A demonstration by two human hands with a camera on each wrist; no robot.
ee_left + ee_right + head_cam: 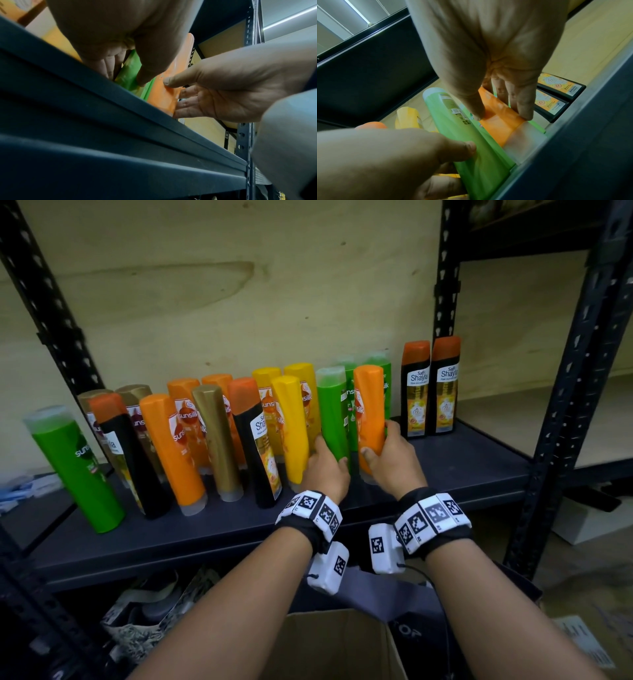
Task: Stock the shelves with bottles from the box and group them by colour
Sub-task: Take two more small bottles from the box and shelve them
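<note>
Both hands reach forward: left hand grips green bottle, right hand orange bottle.

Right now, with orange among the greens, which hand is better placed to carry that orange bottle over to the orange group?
Right. The right hand already grips the orange bottle; the left hand holds the green bottle beside it, probably steadying it.
</note>
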